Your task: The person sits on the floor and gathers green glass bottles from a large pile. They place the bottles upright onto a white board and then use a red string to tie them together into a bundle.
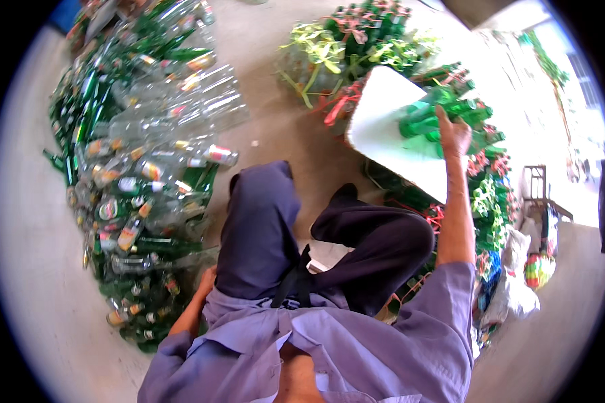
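Note:
My right hand (454, 131) is raised at the upper right with its fingers round a green glass bottle (477, 114), among several other green bottles (417, 114) on a white board (380, 134) with a curved corner. My left hand (206, 281) is low beside my left thigh, near the edge of a large heap of bottles; its fingers are mostly hidden. That heap (148, 168) fills the left side with clear and green glass bottles lying on their sides, many with colourful labels.
Bundles of upright green bottles (353, 23) tied with pale-green and red strips (316, 47) stand at the back and along the right. A metal frame (535, 185) and white sacks (517, 295) sit at the far right. My bent legs (262, 221) occupy the middle floor.

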`<act>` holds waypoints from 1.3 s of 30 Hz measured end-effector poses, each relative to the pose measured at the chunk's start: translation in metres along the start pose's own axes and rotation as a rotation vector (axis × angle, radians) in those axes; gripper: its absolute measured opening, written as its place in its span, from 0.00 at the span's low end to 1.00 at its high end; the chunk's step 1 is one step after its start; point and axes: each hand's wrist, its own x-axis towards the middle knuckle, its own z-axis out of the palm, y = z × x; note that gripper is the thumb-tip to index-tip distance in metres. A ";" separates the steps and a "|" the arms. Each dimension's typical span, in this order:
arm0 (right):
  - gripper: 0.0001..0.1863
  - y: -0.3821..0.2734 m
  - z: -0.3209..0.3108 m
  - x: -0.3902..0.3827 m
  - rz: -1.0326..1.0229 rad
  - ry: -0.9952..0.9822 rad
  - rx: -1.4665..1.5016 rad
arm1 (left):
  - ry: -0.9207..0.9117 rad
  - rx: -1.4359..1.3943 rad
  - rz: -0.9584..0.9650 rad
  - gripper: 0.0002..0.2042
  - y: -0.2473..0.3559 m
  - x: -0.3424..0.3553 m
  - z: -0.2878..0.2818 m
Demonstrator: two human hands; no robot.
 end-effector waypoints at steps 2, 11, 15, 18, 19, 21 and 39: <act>0.37 0.003 0.016 -0.003 -0.004 -0.049 0.060 | -0.092 0.146 -0.170 0.20 -0.058 0.006 -0.003; 0.42 0.016 0.005 -0.005 0.247 -0.203 0.203 | -0.024 0.133 -0.320 0.17 -0.010 -0.010 0.013; 0.49 0.015 -0.004 -0.024 0.295 -0.267 0.179 | -0.053 0.135 -0.314 0.17 -0.013 -0.018 0.020; 0.44 0.028 -0.010 -0.036 0.339 -0.291 0.253 | 0.080 0.096 -0.254 0.17 -0.001 -0.028 0.023; 0.44 0.028 -0.012 -0.040 0.358 -0.308 0.284 | 0.112 0.120 -0.230 0.17 0.000 -0.032 0.023; 0.41 0.026 -0.018 -0.050 0.373 -0.371 0.280 | 0.147 0.167 -0.225 0.16 -0.004 -0.037 0.022; 0.25 0.042 -0.007 -0.097 0.372 -0.610 0.386 | 0.188 1.262 0.334 0.23 0.034 0.038 -0.148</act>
